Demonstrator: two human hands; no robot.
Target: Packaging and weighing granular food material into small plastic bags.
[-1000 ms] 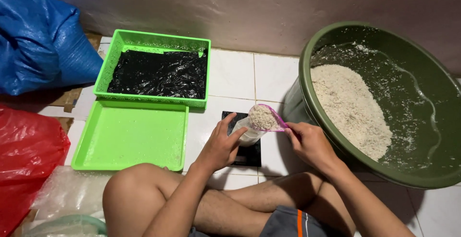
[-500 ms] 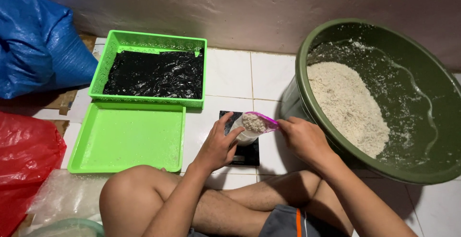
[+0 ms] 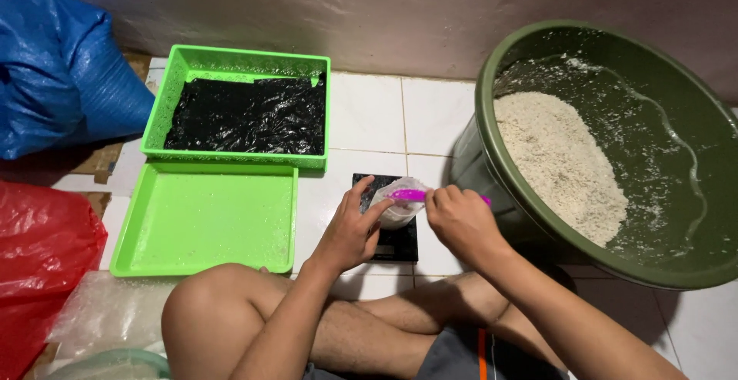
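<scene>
On the white tiled floor (image 3: 369, 118), between the crossed legs and the wall, a small clear bag (image 3: 397, 209) is stood on a flat black scale (image 3: 393, 245). The bag's near side is gripped by the left hand (image 3: 350, 234), with fingers and thumb curled against the plastic. A pink scoop (image 3: 410, 195) is pinched in the right hand (image 3: 460, 222) and is laid across the mouth of the bag, its handle end poking out past the knuckles toward a big green basin (image 3: 492, 172). White grain (image 3: 557, 165) is heaped inside the basin, which is set just right of the scale. To the left, a green tray (image 3: 204, 222) is placed flat, and behind it a green basket (image 3: 238, 61) lined with black plastic (image 3: 246, 115) is seen. A blue sack (image 3: 61, 72) and a red bag (image 3: 42, 265) are piled at the far left.
</scene>
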